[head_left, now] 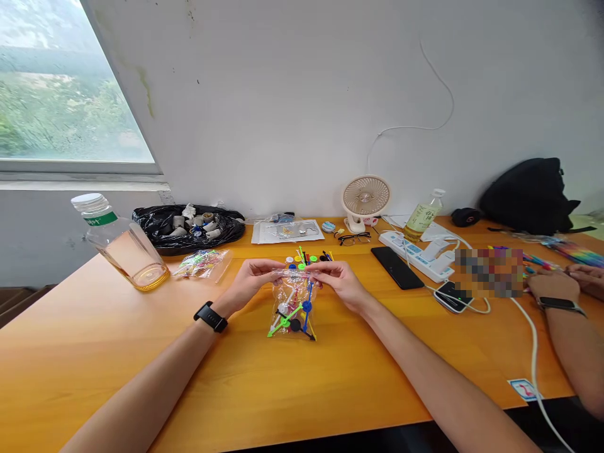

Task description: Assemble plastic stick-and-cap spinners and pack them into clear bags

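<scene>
One head-worn view looks forward and down — close over the table (264,390) (wall (283,94) behind it).

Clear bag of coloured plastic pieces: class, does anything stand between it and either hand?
Nothing visible does: the left hand and right hand both hold the clear bag directly, near its top edge.

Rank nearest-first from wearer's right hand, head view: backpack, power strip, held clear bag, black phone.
1. Held clear bag, touching the right hand
2. Black phone, off to the right
3. Power strip, beyond the phone
4. Backpack, far right by the wall
</scene>
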{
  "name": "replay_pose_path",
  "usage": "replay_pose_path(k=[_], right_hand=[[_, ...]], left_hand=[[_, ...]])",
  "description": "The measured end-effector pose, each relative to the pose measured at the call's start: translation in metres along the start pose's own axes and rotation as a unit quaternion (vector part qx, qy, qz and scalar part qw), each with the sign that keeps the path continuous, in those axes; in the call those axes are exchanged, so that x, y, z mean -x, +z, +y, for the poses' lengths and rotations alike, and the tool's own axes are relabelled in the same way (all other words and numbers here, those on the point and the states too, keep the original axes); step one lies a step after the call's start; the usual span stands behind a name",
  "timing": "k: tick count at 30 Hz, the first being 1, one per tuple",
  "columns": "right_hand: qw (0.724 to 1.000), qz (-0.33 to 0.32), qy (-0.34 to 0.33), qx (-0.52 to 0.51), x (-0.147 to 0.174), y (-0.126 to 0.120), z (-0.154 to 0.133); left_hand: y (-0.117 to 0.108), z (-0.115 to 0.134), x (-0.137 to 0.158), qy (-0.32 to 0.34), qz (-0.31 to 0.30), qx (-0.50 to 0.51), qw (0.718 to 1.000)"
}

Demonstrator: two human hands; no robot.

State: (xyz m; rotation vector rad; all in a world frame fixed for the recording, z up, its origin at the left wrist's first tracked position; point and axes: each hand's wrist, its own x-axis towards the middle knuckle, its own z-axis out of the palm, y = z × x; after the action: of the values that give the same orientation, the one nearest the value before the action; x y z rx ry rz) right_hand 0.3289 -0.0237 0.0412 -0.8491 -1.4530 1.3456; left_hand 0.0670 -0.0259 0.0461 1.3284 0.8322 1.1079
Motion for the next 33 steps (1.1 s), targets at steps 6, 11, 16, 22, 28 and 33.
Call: replay_pose_path(k=[6, 11, 16, 22, 28, 33], right_hand=[[1.000, 0.000, 0.003, -0.019, 0.002, 0.000, -0.006], [0.998, 0.003, -0.056, 0.041, 0.002, 0.000, -0.006], [0.992, 0.024, -0.086, 0.090, 0.001, 0.004, -0.005], [0.997, 0.048, -0.047, 0.024, 0.001, 0.008, -0.003], [0.997, -0.002, -0.024, 0.073, 0.005, 0.017, -0.004], [0.997, -0.017, -0.017, 0.067, 0.008, 0.021, -0.003]], left_hand=[[0.000, -0.004, -0.001, -0.008, 0.016, 0.056, 0.998], [0.011, -0.006, 0.000, -0.006, 0.046, 0.101, 0.994], [0.015, -0.001, 0.004, 0.009, 0.071, 0.020, 0.997], [0.017, 0.003, 0.005, 0.013, 0.067, 0.008, 0.998], [0.023, -0.001, 0.007, 0.001, 0.030, -0.001, 1.000], [0.029, 0.002, 0.011, -0.017, -0.028, -0.057, 0.998]])
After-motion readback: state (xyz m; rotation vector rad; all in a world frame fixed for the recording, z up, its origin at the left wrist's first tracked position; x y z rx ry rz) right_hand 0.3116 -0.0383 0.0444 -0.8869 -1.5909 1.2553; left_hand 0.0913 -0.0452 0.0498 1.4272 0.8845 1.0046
